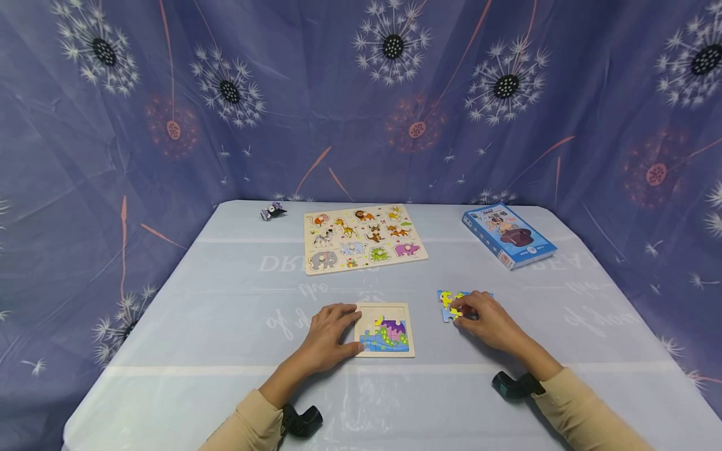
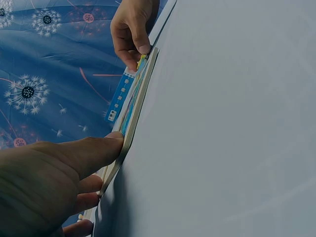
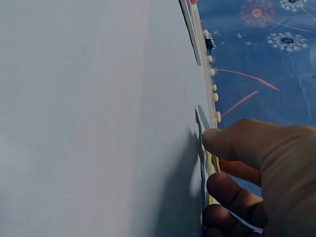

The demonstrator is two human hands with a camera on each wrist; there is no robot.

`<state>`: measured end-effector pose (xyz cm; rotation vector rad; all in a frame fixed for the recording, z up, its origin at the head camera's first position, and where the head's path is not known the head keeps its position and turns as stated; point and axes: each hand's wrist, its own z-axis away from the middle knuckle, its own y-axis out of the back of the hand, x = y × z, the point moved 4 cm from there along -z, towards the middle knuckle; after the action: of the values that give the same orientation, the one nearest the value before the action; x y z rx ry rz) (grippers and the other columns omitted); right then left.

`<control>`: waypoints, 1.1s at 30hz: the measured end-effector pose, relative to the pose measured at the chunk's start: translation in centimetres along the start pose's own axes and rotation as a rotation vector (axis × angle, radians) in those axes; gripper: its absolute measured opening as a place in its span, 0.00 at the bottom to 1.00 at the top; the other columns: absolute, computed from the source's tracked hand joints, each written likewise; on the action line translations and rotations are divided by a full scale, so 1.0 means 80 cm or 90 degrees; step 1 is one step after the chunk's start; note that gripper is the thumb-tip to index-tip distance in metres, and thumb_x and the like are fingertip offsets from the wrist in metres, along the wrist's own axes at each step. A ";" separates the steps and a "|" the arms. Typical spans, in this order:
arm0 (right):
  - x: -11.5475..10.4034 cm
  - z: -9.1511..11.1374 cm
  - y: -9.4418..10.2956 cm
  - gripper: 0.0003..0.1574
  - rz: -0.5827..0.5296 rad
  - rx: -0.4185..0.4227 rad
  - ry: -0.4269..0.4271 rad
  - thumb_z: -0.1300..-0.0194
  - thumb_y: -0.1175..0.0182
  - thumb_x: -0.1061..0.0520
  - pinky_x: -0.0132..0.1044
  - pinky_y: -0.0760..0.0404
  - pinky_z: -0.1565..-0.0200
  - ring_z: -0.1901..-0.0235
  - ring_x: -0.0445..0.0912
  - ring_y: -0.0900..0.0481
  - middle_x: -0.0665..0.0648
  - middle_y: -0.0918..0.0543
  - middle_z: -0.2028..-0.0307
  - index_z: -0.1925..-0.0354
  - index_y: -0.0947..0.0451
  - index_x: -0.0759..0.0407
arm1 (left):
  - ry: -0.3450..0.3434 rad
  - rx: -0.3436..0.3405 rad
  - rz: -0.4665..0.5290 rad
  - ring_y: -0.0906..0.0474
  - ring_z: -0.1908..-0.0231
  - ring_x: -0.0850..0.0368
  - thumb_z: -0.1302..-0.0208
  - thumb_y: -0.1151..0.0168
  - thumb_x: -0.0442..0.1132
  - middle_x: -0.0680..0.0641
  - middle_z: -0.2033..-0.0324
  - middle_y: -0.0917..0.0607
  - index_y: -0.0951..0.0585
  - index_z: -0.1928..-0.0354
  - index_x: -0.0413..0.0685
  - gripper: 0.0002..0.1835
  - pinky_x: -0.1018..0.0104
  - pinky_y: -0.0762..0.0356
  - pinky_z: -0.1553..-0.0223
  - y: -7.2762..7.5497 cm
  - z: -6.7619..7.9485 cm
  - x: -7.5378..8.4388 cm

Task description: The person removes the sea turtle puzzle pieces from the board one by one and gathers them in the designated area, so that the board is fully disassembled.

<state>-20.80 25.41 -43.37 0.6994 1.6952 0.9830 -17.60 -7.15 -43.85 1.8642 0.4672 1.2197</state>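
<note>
A small wooden puzzle tray [image 1: 411, 335] lies on the table, its lower part and right side filled with colourful jigsaw pieces [image 1: 389, 338]; bare wood shows at the top and upper left. My left hand [image 1: 324, 338] rests along the tray's left edge, thumb near the lower corner and fingers near the upper one; its thumb [image 2: 101, 150] lies on the rim in the left wrist view. To the right of the tray, my right hand [image 1: 495, 322] pinches a puzzle piece [image 3: 216, 165] between thumb and fingers. Loose yellow-and-blue pieces [image 1: 445, 297] lie beneath it, partly hidden by the hand.
Farther back stands a larger wooden animal peg board [image 1: 361, 235]. A blue box [image 1: 510, 235] lies at the back right, and a small dark-and-purple object [image 1: 273, 211] at the back left. A patterned curtain [image 1: 316, 94] hangs behind and beside the table [image 1: 169, 313].
</note>
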 end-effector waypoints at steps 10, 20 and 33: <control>0.000 -0.003 -0.002 0.15 0.003 -0.014 -0.011 0.47 0.32 0.58 0.37 0.33 0.61 0.63 0.43 0.34 0.48 0.25 0.69 0.58 0.18 0.53 | 0.008 -0.008 0.008 0.40 0.37 0.41 0.46 0.32 0.47 0.43 0.39 0.29 0.25 0.40 0.43 0.31 0.40 0.45 0.40 0.001 -0.001 0.000; 0.002 -0.001 -0.003 0.16 0.011 -0.018 -0.011 0.47 0.32 0.58 0.37 0.34 0.61 0.63 0.43 0.34 0.47 0.26 0.69 0.57 0.17 0.53 | 0.006 -0.010 0.004 0.40 0.37 0.40 0.46 0.32 0.47 0.44 0.39 0.28 0.25 0.41 0.44 0.31 0.39 0.44 0.41 0.001 -0.001 0.001; -0.058 -0.001 -0.022 0.17 0.024 0.005 0.039 0.48 0.31 0.56 0.37 0.33 0.62 0.63 0.41 0.34 0.48 0.24 0.68 0.57 0.18 0.54 | 0.011 -0.009 -0.002 0.39 0.38 0.40 0.48 0.32 0.45 0.43 0.39 0.28 0.24 0.42 0.42 0.31 0.40 0.44 0.41 0.003 -0.002 0.004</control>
<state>-19.36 20.70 -42.70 0.7149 1.7460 1.0346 -17.61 -7.01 -43.46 1.8415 0.4693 1.2351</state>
